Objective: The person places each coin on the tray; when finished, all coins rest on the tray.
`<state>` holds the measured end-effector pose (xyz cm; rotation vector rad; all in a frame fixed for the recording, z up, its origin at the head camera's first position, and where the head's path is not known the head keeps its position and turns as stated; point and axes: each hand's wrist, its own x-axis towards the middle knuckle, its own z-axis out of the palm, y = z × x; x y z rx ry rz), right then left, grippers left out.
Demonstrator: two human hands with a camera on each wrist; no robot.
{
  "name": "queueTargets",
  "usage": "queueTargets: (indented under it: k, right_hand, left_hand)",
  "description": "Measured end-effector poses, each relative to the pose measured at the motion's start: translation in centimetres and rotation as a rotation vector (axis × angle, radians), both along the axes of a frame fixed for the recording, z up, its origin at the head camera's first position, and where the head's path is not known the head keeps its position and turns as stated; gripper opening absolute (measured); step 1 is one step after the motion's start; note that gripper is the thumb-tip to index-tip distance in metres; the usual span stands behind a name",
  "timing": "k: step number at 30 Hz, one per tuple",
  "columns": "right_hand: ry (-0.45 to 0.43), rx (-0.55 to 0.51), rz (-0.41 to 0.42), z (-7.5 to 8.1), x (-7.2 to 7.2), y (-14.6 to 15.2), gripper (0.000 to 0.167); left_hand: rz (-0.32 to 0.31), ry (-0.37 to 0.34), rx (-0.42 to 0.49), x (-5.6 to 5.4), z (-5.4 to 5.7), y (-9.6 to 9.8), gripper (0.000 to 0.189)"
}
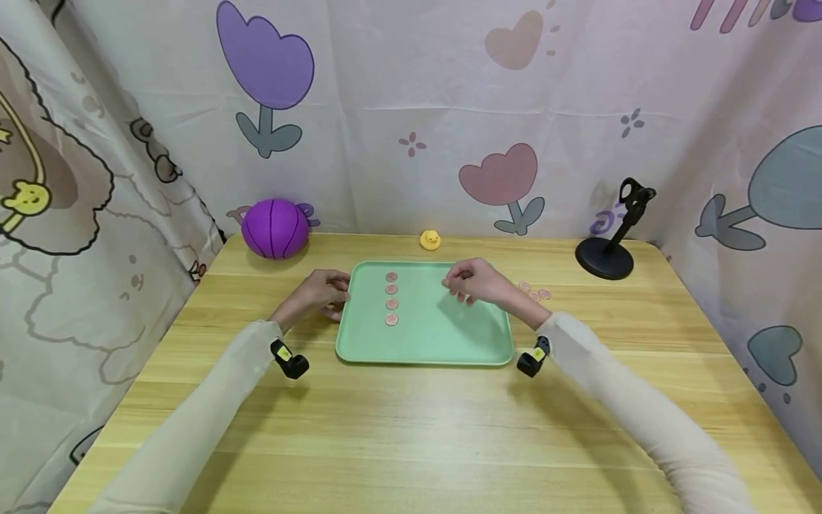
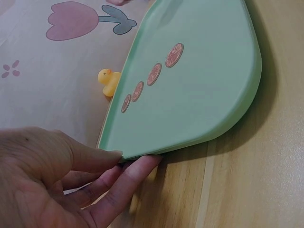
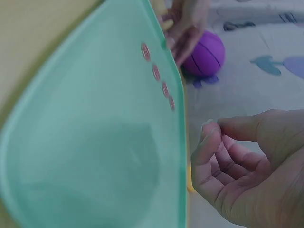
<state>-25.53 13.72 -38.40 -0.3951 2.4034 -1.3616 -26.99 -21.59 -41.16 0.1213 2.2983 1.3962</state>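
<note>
A pale green tray (image 1: 449,343) lies on the wooden table. Several copper-coloured coins (image 1: 392,304) form a straight column on its left part. My left hand (image 1: 324,291) holds the tray's left edge; in the left wrist view the thumb (image 2: 107,159) is at the rim and the fingers are under it. Above the right part of the tray hovers my right hand (image 1: 478,282), casting a shadow on it. In the right wrist view its thumb and forefinger tips (image 3: 207,135) meet; whether a coin is between them cannot be made out.
More coins (image 1: 534,294) lie in a loose group on the table, right of the tray. Behind it sit a yellow rubber duck (image 1: 429,240) and a purple ball (image 1: 276,228). A black stand (image 1: 606,257) occupies the back right, before a patterned cloth (image 1: 385,193).
</note>
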Motion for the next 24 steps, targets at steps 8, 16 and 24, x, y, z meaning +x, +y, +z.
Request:
queueTargets:
  k: [8, 16, 24]
  right_hand:
    - [0.04, 0.008, -0.083, 0.5, -0.5, 4.8, 0.024]
    - [0.049, 0.03, -0.172, 0.7, -0.6, 9.6, 0.023]
    - [0.096, 0.164, -0.239, -0.4, -0.9, 13.2, 0.023]
  left_hand:
    - [0.001, 0.003, 0.006, 0.0, -0.1, 0.0, 0.054]
    - [0.001, 0.005, 0.007, 0.1, 0.1, 0.2, 0.055]
    - [0.005, 0.003, -0.001, 0.1, 0.1, 0.3, 0.056]
